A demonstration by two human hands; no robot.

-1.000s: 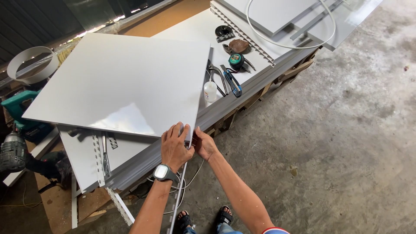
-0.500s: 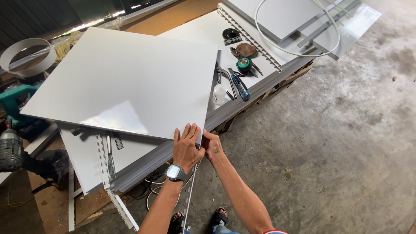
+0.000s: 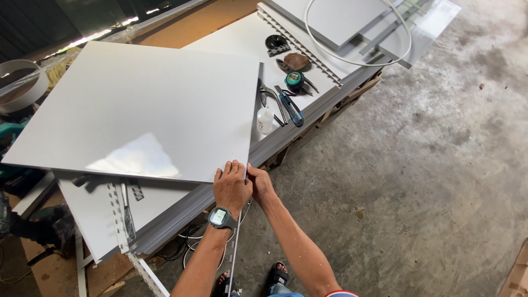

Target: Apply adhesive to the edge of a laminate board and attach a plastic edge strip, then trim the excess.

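A large white square panel (image 3: 143, 110) lies tilted on a stack of white boards (image 3: 99, 214) on the workbench. My left hand (image 3: 231, 184), with a wristwatch, rests on the panel's near corner. My right hand (image 3: 260, 183) pinches the same corner at its edge, right beside the left hand. A thin white strip (image 3: 235, 247) hangs down from that corner between my forearms.
Right of the panel lie a small white glue bottle (image 3: 264, 119), blue-handled cutters (image 3: 290, 107), pliers (image 3: 268, 94), a green tape measure (image 3: 294, 81) and a black round part (image 3: 276, 43). A white hose loop (image 3: 357, 55) lies on far boards. Concrete floor (image 3: 429, 165) stretches right.
The view has shifted slightly; the panel and both hands sit a little further right and lower in the frame. Both hands stay on the panel's near corner.
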